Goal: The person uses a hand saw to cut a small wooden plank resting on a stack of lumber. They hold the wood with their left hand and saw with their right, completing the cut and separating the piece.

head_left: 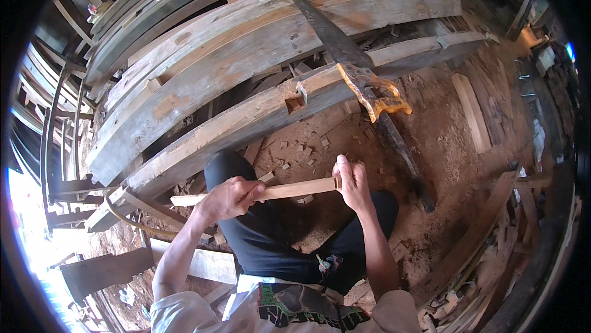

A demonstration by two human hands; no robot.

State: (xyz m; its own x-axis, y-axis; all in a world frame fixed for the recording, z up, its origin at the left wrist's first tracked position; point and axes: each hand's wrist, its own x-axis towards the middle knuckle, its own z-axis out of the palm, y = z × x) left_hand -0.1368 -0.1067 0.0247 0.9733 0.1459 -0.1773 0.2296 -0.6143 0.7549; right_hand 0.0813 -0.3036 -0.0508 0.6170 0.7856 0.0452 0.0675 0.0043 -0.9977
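Your left hand (233,199) is wrapped around the narrow wooden strip (295,189) and your right hand (353,185) grips its right end, so the strip spans above your legs, its left tip jutting past your left knee (226,170). Ahead, the chip-strewn dirt floor (440,114) leaves room up to the near edge of the notched beam (246,114), where the handsaw (332,31) lies across the timbers, its orange handle overhanging that edge, and a dark bar (403,160) slants toward your right knee (385,210). The beam's squarish mortise (295,104) shows a shadowed interior, its contents unclear.
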